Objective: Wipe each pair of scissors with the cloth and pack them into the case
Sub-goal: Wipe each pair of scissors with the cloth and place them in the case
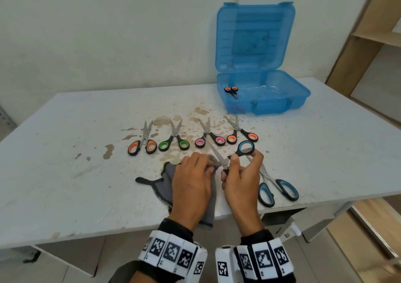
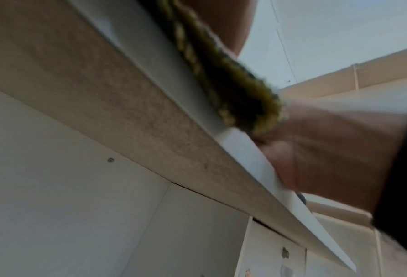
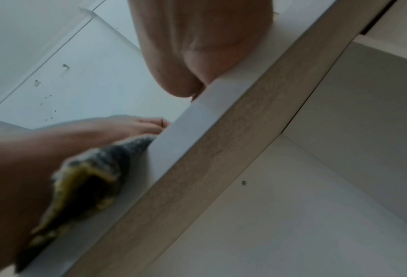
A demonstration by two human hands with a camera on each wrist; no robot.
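Observation:
Blue-handled scissors (image 1: 243, 150) are held up over the table's front, gripped at the handles by my right hand (image 1: 245, 160). Their blade (image 1: 219, 156) points up and left. My left hand (image 1: 206, 165) pinches the grey cloth (image 1: 165, 185) round the lower part of that blade. The cloth hangs over the table edge, and its yellow-stitched hem shows in the left wrist view (image 2: 233, 90) and the right wrist view (image 3: 91, 178). The open blue case (image 1: 299, 96) stands at the back right with small orange-handled scissors (image 1: 231, 90) inside.
Orange (image 1: 142, 146), green (image 1: 173, 143), pink (image 1: 209, 140) and orange (image 1: 242, 135) scissors lie in a row on the stained white table (image 1: 65, 174). Another blue-handled pair (image 1: 277, 187) lies by my right hand near the front edge. A wooden shelf (image 1: 373, 35) stands at the right.

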